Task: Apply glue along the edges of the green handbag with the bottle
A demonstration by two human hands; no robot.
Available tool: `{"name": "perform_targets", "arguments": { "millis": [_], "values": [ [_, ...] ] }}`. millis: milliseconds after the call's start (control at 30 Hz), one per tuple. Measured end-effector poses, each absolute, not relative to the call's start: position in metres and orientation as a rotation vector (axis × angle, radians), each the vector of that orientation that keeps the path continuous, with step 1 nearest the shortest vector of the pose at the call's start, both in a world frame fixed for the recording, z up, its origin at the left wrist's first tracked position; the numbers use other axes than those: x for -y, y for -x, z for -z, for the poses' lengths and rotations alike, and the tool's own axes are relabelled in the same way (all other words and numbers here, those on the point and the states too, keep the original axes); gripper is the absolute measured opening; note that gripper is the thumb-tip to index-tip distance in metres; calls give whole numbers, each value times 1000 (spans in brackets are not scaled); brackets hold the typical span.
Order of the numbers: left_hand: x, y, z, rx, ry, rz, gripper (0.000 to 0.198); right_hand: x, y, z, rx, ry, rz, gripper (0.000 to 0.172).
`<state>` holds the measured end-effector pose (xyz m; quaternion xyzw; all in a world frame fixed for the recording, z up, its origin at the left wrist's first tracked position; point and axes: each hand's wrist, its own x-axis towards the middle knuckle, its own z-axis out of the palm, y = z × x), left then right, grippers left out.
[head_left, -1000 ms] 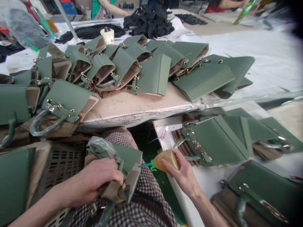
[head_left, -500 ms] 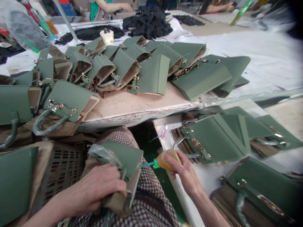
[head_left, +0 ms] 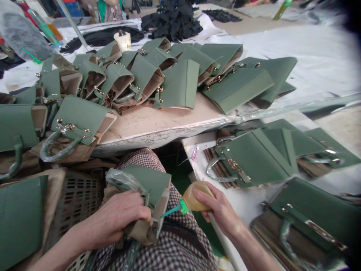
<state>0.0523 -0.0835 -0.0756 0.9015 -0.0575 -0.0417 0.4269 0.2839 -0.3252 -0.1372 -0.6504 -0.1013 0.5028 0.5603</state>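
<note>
**Workshop surface (head_left: 158, 124) heaped with green handbags (head_left: 180, 82)**

Pale and scuffed, it fills the upper half, the pile spreading from nine to two o'clock. At six o'clock one handbag (head_left: 153, 182) rests on a checked lap, the left hand (head_left: 121, 220) with fingers clenched around its plastic-wrapped handle. At five o'clock the right hand (head_left: 221, 212) grasps an amber squeeze bottle (head_left: 194, 197), its green nozzle (head_left: 172, 211) meeting the handbag's edge.

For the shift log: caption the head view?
Left hand grips a green handbag on the lap; right hand aims a squeeze bottle at its edge.
</note>
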Motion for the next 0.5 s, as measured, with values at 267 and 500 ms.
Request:
{"name": "perform_targets", "arguments": {
  "millis": [267, 500],
  "values": [
    [84, -50, 82, 83, -2218, 139, 36, 334, -259, 124, 169, 1383, -1251, 41],
    [83, -52, 81, 64, -2172, 108, 30, 339, -248, 125, 84, 1311, -1183, 40]
  ]
}}
